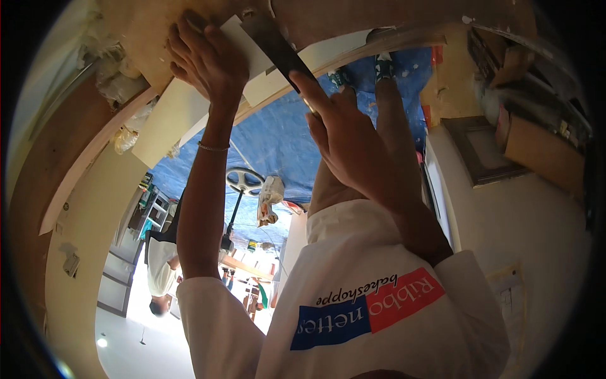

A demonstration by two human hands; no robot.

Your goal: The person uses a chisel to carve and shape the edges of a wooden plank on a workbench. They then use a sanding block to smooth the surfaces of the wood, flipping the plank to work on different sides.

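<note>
Below the left hand (211, 60) in the view, a blue sheet (287, 148) covers the floor, and on this side there are also a spoked wheel (243, 182) and a whitish wrapped object (271, 191) just beside it. Farther below that same hand, another person (163, 265) in a pale top appears upside down, near some shelves (151, 208). To its left lie crumpled clear plastic bags (117, 85). Well to the right of the right hand (338, 129), a dark framed panel (470, 142) is near a brown box (546, 151).
</note>
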